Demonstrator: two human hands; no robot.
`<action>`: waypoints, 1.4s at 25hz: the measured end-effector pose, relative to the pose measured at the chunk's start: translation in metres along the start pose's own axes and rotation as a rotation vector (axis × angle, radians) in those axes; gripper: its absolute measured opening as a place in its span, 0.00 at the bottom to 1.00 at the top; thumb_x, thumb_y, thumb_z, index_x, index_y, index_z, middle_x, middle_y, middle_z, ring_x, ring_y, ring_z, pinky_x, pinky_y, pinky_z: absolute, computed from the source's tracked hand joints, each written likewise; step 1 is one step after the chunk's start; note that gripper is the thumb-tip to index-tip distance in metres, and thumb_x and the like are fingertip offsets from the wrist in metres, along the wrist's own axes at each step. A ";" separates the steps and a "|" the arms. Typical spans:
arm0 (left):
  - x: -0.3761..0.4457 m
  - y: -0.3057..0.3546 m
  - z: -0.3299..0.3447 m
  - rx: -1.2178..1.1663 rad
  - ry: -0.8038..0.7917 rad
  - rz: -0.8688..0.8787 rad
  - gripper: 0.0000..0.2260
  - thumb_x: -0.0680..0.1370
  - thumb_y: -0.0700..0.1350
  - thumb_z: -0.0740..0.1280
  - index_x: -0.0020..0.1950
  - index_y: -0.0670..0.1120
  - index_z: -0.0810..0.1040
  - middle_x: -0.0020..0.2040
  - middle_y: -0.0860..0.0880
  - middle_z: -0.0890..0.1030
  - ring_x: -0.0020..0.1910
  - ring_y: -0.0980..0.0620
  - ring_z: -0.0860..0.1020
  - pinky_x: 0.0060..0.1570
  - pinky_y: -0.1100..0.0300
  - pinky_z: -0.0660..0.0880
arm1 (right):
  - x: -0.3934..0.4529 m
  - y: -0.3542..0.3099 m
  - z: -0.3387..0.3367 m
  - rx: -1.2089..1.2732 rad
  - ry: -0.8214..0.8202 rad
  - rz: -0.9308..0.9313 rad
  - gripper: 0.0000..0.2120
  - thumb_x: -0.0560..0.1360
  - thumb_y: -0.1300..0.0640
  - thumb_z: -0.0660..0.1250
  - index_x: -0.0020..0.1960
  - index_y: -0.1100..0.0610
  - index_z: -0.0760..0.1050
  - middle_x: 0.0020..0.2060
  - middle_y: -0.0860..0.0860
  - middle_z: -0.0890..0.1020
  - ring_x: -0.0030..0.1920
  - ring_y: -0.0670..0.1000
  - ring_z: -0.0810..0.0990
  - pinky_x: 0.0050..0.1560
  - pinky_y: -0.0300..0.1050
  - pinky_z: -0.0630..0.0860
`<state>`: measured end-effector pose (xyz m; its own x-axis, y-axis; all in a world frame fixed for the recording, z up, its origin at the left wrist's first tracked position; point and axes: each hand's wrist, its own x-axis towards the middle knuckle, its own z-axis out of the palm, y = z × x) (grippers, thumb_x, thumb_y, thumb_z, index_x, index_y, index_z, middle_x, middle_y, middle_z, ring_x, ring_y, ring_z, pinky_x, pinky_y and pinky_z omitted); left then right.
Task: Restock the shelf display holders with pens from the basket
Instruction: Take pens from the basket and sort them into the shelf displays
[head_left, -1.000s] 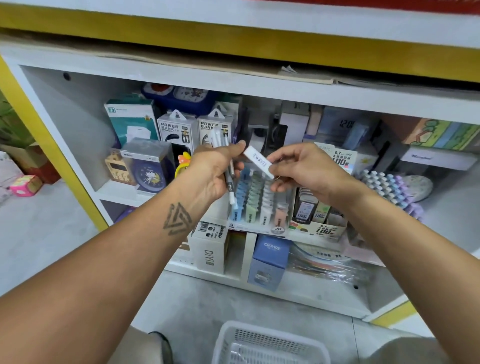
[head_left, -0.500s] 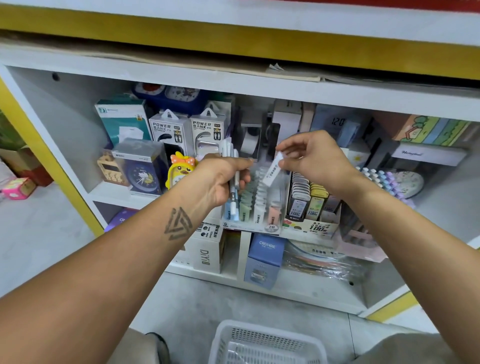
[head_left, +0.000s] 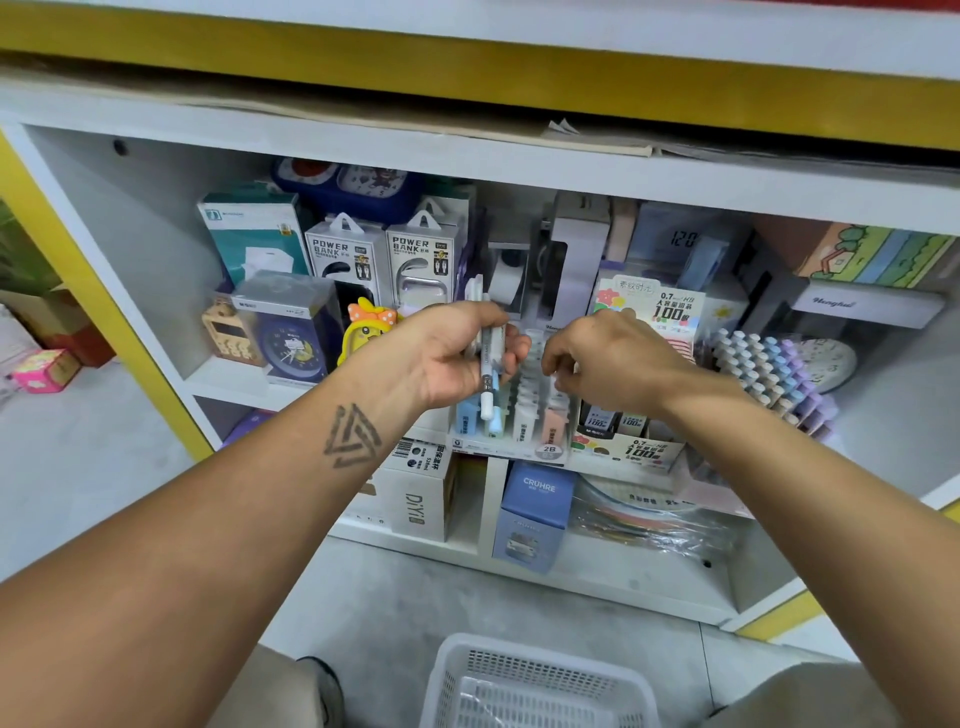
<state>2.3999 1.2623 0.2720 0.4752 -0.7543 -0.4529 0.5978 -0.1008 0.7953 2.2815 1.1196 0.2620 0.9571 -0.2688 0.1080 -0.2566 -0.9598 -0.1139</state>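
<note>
Pens (head_left: 487, 358) gripped upright in left hand (head_left: 457, 353) above holder (head_left: 511, 431), right hand (head_left: 613, 358) curled over holder, grip unclear, white shelf (head_left: 249, 382) crowded with boxes, basket (head_left: 535, 686) on grey floor (head_left: 93, 467) below holder

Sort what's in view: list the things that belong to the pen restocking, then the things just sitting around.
Job:
left hand gripping pens
right hand over display holder
white basket

Bystanders:
power bank boxes
blue alarm clock
yellow duck toy

Boxes (head_left: 345, 260) and clocks (head_left: 291, 343) crowd the shelf from nine to three o'clock. Open floor (head_left: 415, 597) lies at six, before the basket (head_left: 457, 675).
</note>
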 end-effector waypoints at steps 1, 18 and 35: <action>-0.001 -0.001 0.000 0.007 -0.006 -0.008 0.07 0.83 0.39 0.59 0.58 0.36 0.73 0.42 0.39 0.80 0.32 0.49 0.79 0.27 0.63 0.76 | 0.000 -0.002 0.002 0.010 -0.010 -0.004 0.11 0.75 0.61 0.69 0.53 0.49 0.84 0.47 0.47 0.85 0.46 0.50 0.79 0.50 0.44 0.77; -0.002 -0.005 0.000 -0.028 -0.049 -0.001 0.08 0.81 0.37 0.63 0.54 0.32 0.76 0.41 0.36 0.85 0.36 0.43 0.85 0.39 0.51 0.83 | 0.006 -0.007 -0.008 0.403 0.001 0.164 0.07 0.79 0.58 0.67 0.53 0.52 0.83 0.49 0.46 0.83 0.51 0.49 0.80 0.53 0.44 0.75; 0.012 -0.009 0.010 0.051 0.054 0.016 0.06 0.84 0.41 0.58 0.52 0.41 0.73 0.34 0.40 0.77 0.21 0.55 0.72 0.17 0.68 0.66 | -0.001 0.007 -0.021 0.823 0.168 0.115 0.04 0.76 0.59 0.74 0.47 0.51 0.85 0.33 0.45 0.83 0.33 0.41 0.76 0.36 0.33 0.72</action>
<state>2.3938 1.2476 0.2628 0.5200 -0.7199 -0.4597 0.5565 -0.1228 0.8217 2.2757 1.1116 0.2813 0.8818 -0.4320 0.1894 -0.1096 -0.5783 -0.8085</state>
